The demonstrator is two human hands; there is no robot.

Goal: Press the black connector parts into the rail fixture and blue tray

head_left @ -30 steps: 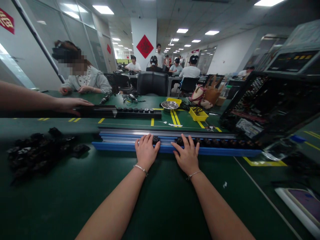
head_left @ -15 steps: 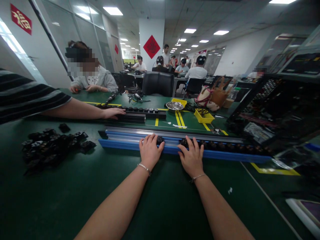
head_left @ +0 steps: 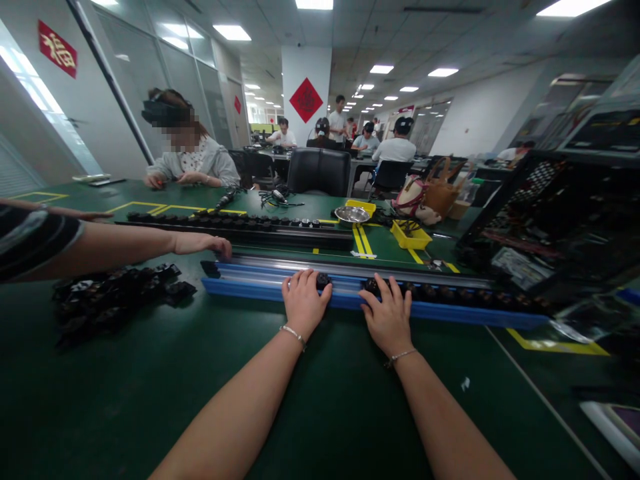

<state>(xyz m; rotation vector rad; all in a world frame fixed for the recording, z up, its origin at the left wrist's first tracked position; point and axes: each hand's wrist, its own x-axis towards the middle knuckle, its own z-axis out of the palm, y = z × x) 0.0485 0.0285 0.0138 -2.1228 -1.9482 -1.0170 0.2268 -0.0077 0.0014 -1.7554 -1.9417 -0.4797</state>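
the pile (head_left: 115, 300) at left is too dark to tell its parts; the tablet (head_left: 613, 427) at near right is cut off by the edge.

Right under my fingers, the blue rail (head_left: 450, 313) looks like smooth plastic, with a soft shine along its wall. The long strip (head_left: 260, 262) behind it gleams silvery, like metal. The black pieces (head_left: 371, 285) in the channel look like hard plastic, dark with small glints, and the pile (head_left: 120, 293) looks rough and jagged, mostly dull. My tabletop (head_left: 200, 387) is smooth and green, with a low sheen. Over there, the bowl (head_left: 353, 214) is glossy metal, bright at the rim, and the yellow tray (head_left: 415, 241) is plain plastic. On my wrists, thin bracelets (head_left: 294, 335) glint like metal. That striped sleeve (head_left: 43, 240) is soft, matt cloth; the chair (head_left: 319, 171) looks like glossy black leather.
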